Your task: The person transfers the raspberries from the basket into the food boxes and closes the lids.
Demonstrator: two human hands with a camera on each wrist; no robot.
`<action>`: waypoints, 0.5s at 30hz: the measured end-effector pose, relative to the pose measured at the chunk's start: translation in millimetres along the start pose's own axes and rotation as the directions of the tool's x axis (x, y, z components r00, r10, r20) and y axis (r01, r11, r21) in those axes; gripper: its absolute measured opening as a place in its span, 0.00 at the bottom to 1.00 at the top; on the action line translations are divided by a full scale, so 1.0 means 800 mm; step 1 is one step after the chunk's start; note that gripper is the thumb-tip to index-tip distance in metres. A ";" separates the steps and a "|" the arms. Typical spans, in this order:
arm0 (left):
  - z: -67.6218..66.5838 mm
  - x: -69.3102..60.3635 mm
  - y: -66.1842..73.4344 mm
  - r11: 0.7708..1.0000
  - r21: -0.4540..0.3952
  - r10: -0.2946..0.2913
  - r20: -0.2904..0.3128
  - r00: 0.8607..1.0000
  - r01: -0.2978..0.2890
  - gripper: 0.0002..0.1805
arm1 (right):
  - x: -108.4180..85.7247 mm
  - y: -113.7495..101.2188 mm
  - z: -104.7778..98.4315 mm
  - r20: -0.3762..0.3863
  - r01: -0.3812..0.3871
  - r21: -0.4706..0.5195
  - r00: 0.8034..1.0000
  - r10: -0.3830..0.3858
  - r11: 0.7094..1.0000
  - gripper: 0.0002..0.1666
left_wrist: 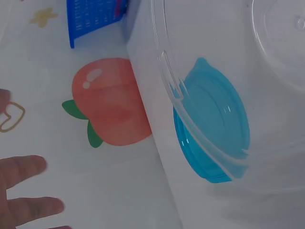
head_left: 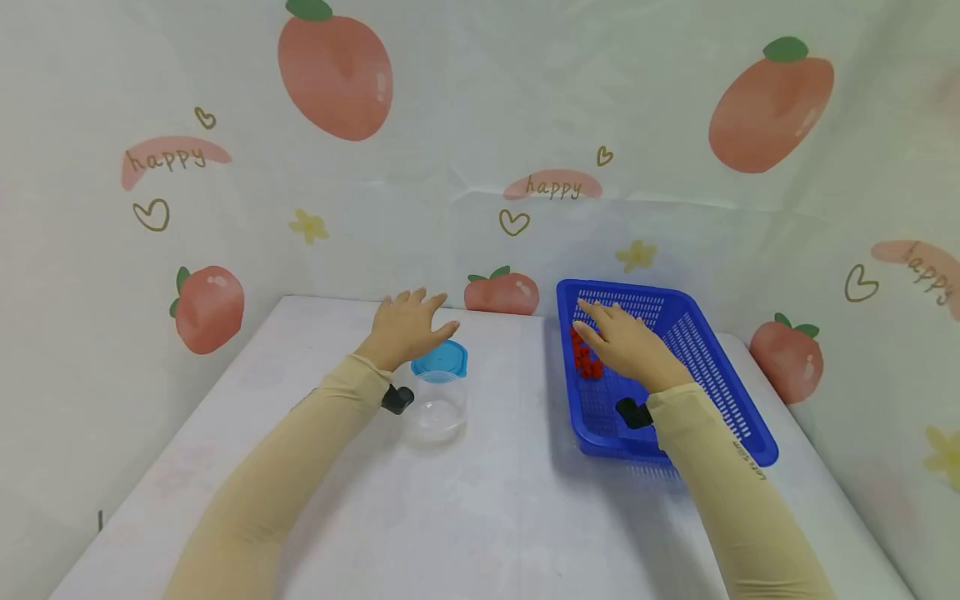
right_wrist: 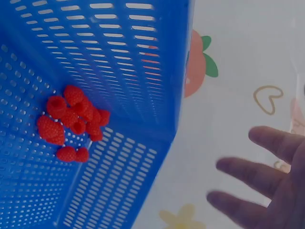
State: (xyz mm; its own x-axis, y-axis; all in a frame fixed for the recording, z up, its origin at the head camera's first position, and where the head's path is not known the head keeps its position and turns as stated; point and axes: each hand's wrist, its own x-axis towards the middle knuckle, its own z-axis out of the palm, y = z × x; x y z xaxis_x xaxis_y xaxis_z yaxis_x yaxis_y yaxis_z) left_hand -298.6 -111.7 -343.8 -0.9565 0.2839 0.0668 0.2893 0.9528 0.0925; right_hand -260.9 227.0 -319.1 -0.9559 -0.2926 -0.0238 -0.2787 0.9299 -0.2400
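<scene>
My left hand (head_left: 406, 330), fingers spread and holding nothing, hovers above and left of a blue lid (head_left: 440, 360). In front of that lid stands a clear round plastic container (head_left: 437, 410); the left wrist view shows the lid (left_wrist: 212, 124) partly through the container's wall. Over the blue plastic basket (head_left: 576, 429) my right hand (head_left: 628, 343) is held with its fingers stretched out, touching nothing visible. Several raspberries (right_wrist: 76, 114) lie heaped in one corner of the basket, and my right hand hides part of its inside in the head view.
Both things stand on a white-covered table (head_left: 480, 517). Behind it and along the sides hangs a white cloth (head_left: 450, 108) printed with red fruits, hearts and lettering. The basket's raised rim (head_left: 723, 358) stands at the table's right side, near the cloth.
</scene>
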 end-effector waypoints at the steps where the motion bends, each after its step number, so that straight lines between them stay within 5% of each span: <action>1: 0.000 0.000 0.000 1.000 -0.006 -0.002 0.015 1.000 0.002 0.36 | 0.000 0.001 0.000 0.010 0.004 0.021 1.000 -0.005 1.000 0.38; 15: 0.003 -0.010 -0.004 0.980 -0.201 0.008 0.124 0.992 0.017 0.22 | -0.010 0.002 0.001 -0.001 0.009 0.067 1.000 -0.009 0.998 0.19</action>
State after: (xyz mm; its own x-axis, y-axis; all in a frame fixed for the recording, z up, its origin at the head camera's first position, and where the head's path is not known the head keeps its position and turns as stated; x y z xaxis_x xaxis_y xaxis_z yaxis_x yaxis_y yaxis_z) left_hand -292.4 -116.9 -346.7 -0.9514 0.3028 -0.0559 0.2746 0.9165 0.2910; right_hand -254.0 230.8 -320.0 -0.9534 -0.3011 -0.0209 -0.2808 0.9101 -0.3046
